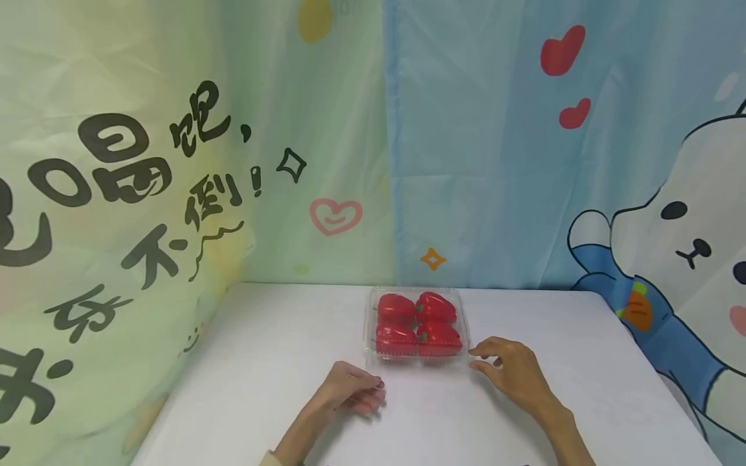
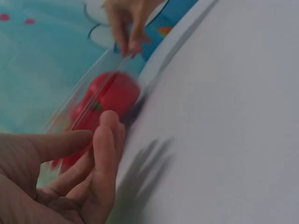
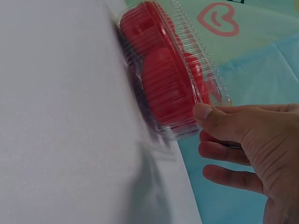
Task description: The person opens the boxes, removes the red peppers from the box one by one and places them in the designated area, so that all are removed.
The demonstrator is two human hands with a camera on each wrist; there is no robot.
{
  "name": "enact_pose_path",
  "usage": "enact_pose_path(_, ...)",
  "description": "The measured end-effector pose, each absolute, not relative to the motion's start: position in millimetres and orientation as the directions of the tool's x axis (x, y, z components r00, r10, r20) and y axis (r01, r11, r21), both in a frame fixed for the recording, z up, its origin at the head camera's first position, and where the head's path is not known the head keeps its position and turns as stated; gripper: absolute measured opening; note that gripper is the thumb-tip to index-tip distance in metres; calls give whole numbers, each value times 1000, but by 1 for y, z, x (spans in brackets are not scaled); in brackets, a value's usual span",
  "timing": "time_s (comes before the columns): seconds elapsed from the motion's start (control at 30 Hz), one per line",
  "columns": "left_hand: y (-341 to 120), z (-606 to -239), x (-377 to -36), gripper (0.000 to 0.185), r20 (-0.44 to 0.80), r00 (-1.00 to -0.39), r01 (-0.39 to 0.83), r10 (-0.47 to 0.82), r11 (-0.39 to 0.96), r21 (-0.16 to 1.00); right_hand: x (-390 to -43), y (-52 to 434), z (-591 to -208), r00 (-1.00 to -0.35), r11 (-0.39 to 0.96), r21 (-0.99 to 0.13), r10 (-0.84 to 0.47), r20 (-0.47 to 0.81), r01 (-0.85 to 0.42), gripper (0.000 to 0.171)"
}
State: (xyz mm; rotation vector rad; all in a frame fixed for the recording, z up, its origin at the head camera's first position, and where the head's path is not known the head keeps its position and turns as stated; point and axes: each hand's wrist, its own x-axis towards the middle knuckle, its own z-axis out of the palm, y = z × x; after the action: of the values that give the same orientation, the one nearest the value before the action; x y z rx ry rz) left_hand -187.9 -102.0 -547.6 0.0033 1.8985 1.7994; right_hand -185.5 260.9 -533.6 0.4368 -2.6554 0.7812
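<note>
A clear plastic clamshell box lies near the far edge of the white table, its lid down. Several red bell peppers with green stems show through it in two rows. At the box's near right corner, my right hand pinches the rim between thumb and forefinger, the other fingers spread apart below. My left hand hovers in front of the near left corner, apart from the box. Its fingers are loosely bent and hold nothing; in the left wrist view the thumb overlaps the box.
The white table runs out to both sides of the box. Behind it hangs a printed curtain, with hearts, dark lettering and a cartoon animal on the right.
</note>
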Motion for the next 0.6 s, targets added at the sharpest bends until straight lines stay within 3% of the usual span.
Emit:
enact_pose_path(0.23,-43,-557,-175,25,-315,-863,-354,395,-28,935,-183,259,-531,-888,812,-440,-195,417,-385,18)
enact_pose_path(0.6,39,-562,-168,26,-270,-933,-320,240,-205,925,-182,260,-538,-799,840,-309,-219,560,-446,23)
